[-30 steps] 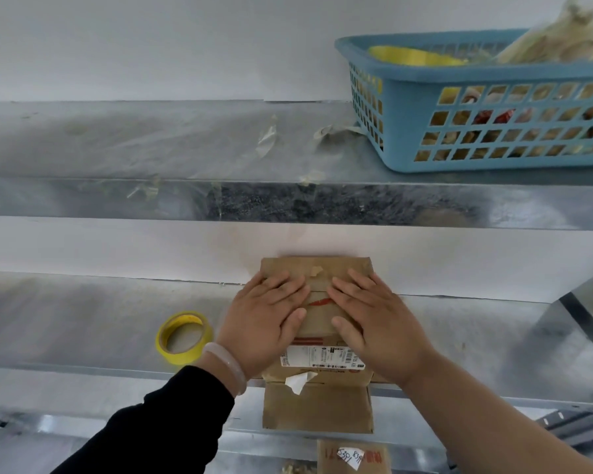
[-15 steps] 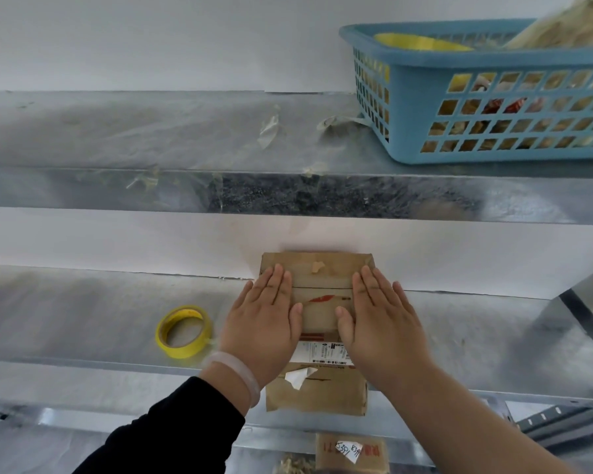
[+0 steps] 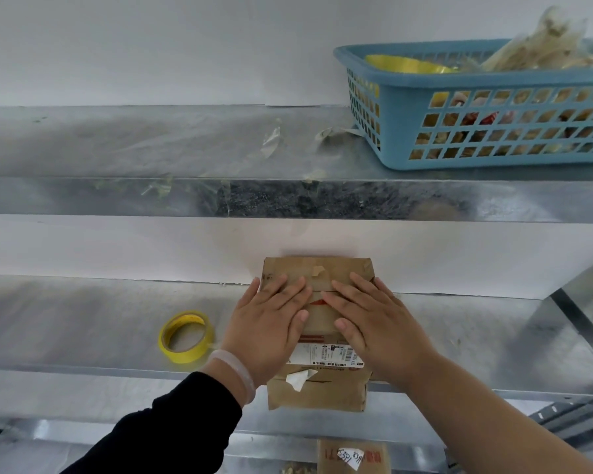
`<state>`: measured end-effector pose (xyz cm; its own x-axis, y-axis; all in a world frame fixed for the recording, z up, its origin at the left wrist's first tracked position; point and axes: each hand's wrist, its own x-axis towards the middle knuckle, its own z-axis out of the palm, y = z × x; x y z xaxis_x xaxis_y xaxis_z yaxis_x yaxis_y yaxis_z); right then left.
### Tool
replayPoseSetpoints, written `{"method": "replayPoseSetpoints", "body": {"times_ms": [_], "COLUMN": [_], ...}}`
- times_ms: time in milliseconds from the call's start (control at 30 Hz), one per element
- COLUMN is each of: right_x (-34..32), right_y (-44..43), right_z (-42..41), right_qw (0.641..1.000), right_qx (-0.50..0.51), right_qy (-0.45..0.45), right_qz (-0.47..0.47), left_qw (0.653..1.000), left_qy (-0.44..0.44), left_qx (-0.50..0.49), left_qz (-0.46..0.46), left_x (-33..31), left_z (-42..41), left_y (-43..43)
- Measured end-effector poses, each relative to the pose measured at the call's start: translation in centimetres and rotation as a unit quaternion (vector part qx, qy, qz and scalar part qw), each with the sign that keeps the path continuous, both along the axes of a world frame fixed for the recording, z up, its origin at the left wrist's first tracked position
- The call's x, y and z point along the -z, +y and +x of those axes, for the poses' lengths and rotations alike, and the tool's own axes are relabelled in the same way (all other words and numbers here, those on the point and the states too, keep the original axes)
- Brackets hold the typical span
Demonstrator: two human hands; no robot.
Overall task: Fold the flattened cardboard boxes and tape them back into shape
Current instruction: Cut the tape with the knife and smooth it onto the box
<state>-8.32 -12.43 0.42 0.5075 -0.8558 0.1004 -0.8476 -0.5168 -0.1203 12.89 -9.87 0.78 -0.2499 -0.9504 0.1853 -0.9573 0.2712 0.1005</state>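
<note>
Both hands, left (image 3: pixel 267 323) and right (image 3: pixel 374 319), press flat with straight fingers slightly spread on the box (image 3: pixel 317 336), which lies on the lower shelf (image 3: pixel 83 323) overhanging its front edge. Yellow tape (image 3: pixel 185 336) lies just left. On the upper shelf, a blue basket (image 3: pixel 486 111) holds a yellow roll (image 3: pixel 408 64) and crumpled plastic (image 3: pixel 541 46).

A brown cardboard box (image 3: pixel 317 393) is laid flat on a metal shelf (image 3: pixel 83 323), its far edge set against the wall (image 3: pixel 151 248) and its near end carried past the shelf's front edge. Its middle is covered by two flat hands, left (image 3: pixel 267 323) and right (image 3: pixel 377 319). A white barcode label (image 3: pixel 326 355) is stuck across it, with a peeling white scrap (image 3: pixel 300 378) just below. A yellow tape roll (image 3: pixel 182 356) is laid on its side near the box's left. A second cardboard piece (image 3: pixel 351 455) is seen lower down
</note>
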Motion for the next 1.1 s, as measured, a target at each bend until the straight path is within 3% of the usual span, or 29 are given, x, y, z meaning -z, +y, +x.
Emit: {"method": "replayPoseSetpoints", "body": {"times_ms": [267,467,633,733,867,967,1033,1100], "right_x": [0.5,0.9,0.5,0.2,1.1,0.9,0.4,-0.4], "right_y": [0.1,0.0,-0.5,-0.5,0.9,2.3,2.9,3.6], "right_z": [1.1,1.6,1.2,0.2,-1.0,-0.7,-0.3,-0.1], "right_qw": [0.998,0.980,0.979,0.972,0.913,0.823,0.805,0.812], "right_qx": [0.058,0.159,0.156,0.155,0.188,0.202,0.194,0.186], "right_qy": [-0.040,-0.095,-0.099,-0.144,-0.320,-0.458,-0.490,-0.493], "right_qz": [0.000,0.071,0.087,0.105,0.171,0.268,0.271,0.250], "left_qw": [0.999,0.994,0.994,0.989,0.941,0.904,0.889,0.867], "left_qy": [0.043,0.067,0.065,0.125,0.307,0.392,0.424,0.465], "left_qx": [-0.015,-0.090,-0.078,-0.060,-0.130,-0.159,-0.167,-0.179], "left_qz": [-0.018,0.013,0.037,0.049,0.052,0.068,0.052,0.015], "left_x": [0.6,1.1,0.7,0.7,1.8,2.3,2.2,1.8], "left_z": [0.0,-0.3,0.4,1.6,1.2,0.7,0.7,1.1], "left_y": [-0.5,-0.7,-1.3,-1.3,0.0,0.5,0.7,1.1]}}
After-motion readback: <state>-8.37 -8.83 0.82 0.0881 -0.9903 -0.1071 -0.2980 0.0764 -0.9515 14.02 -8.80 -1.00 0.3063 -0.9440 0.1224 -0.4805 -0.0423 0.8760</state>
